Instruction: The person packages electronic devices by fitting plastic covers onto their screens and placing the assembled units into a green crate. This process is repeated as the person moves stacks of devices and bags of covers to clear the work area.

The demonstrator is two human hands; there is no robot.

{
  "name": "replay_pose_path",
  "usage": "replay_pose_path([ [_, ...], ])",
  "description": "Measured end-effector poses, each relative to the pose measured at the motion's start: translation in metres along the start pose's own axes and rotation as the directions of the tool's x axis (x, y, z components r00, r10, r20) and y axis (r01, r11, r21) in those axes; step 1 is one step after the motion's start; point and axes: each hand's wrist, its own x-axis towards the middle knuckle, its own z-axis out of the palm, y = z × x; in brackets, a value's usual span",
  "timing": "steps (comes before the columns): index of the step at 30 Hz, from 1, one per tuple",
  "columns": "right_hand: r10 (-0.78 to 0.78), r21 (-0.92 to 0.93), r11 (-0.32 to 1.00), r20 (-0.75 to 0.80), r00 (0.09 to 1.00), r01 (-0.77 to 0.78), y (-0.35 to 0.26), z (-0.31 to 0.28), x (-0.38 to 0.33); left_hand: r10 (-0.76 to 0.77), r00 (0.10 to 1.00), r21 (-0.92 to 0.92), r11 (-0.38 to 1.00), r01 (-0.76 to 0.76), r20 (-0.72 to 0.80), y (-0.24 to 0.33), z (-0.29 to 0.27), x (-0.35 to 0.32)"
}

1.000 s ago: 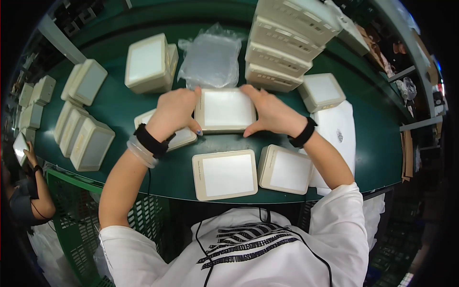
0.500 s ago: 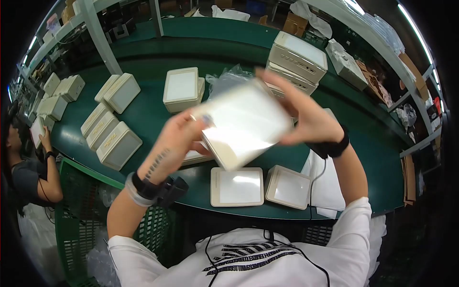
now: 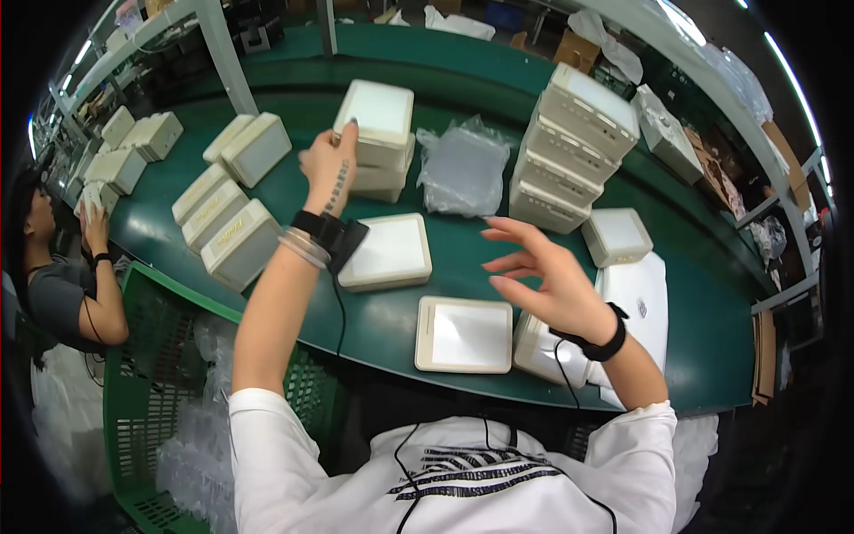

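Observation:
My left hand (image 3: 329, 165) grips the near left corner of a cream box with a white panel (image 3: 381, 105), its thumb on the top edge. That box sits on top of a stack of similar boxes (image 3: 381, 182). Open and holding nothing, my right hand (image 3: 553, 278) hovers with fingers apart over the table. Below it lie a flat cream box with a glossy white panel (image 3: 464, 335) and another cream box (image 3: 543, 349), partly hidden by my hand and wrist. One more cream box (image 3: 386, 252) rests beside my left wrist.
A clear plastic bag (image 3: 464, 167) lies mid-table, left of a tall stack of ported cream boxes (image 3: 574, 147). Another box (image 3: 617, 237) and white sheets (image 3: 642, 303) are at right. Several boxes (image 3: 240, 240) stand at left. A green crate (image 3: 169, 307) holds plastic; a co-worker (image 3: 76, 267) is far left.
The box that both hands held has moved away to the far left onto the stack. My right hand has let go and drawn back. The plastic bag is now uncovered.

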Motion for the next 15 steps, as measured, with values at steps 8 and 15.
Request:
replay_pose_path([
  [8,0.214,-0.209,0.959,0.09,0.973,-0.192,0.032,-0.038,-0.056,0.704,0.71,0.211,0.695,-0.687,-0.01,0.004,-0.008,-0.038],
  [15,0.001,-0.279,0.955,0.341,0.94,0.1,0.015,0.015,-0.046,0.491,0.771,0.638,0.453,-0.623,0.405,0.011,0.116,-0.094],
])
